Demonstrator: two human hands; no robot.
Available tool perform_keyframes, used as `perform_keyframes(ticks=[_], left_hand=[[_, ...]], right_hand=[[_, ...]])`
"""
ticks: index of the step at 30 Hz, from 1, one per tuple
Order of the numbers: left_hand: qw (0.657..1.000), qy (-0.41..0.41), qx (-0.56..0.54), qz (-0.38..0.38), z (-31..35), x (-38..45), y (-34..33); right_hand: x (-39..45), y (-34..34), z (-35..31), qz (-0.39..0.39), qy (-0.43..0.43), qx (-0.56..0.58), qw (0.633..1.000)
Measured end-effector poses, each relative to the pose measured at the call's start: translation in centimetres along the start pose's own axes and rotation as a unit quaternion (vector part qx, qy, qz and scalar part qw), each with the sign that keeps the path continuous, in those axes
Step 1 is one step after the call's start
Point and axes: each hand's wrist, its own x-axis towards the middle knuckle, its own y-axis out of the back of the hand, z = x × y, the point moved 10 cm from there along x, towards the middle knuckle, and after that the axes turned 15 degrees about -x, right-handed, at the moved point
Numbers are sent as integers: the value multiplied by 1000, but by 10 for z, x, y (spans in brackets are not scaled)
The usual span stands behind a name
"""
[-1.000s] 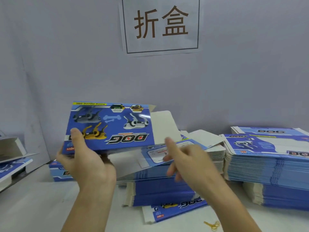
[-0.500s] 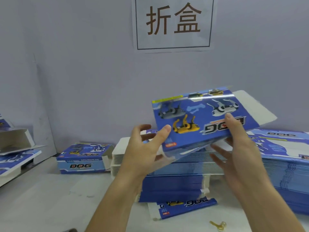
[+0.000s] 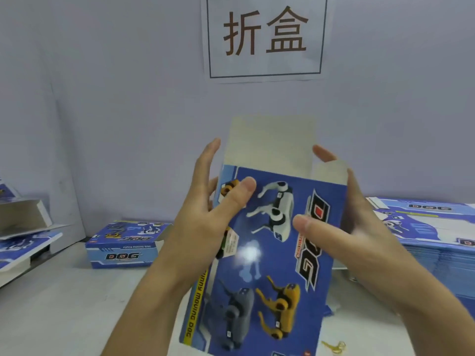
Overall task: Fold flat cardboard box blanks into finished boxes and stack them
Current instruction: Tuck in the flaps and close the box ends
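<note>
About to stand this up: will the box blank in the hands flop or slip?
The box blank likely stays fairly stiff: its top flap stands unsupported. A glare spot suggests glossy print, so it may slip. Probably light.

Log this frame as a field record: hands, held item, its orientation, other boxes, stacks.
held item: blue box blank, printed face toward camera
orientation: long axis up, plain end flap on top
left hand: grips left edge, thumb on printed face
right hand: grips right edge, thumb on printed face
finished box: on table, left of hands
flat blanks stack: right side
wall sign: above, behind
</note>
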Motion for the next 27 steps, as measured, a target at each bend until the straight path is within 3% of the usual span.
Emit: perform_keyframes(ticks=[4, 7, 10, 15, 22, 27], left_hand=[[997, -59, -38, -19, 9, -1, -8], [997, -74, -15, -10, 8, -4, -21], [997, -37, -61, 4, -2, -8, -34], [980, 70, -152, 105, -27, -9, -21], [985, 49, -130, 102, -27, -5, -15], [984, 25, -161, 74, -18, -5, -19]], right_hand=[[5, -7, 11, -5, -22, 33, 999], [5, -1, 16, 55, -23, 85, 995], [2, 6, 17, 90, -45, 126, 987], [2, 13, 25, 131, -98, 75, 984], [2, 6, 33, 146, -117, 123, 975], [2, -1, 23, 134, -73, 170, 974]])
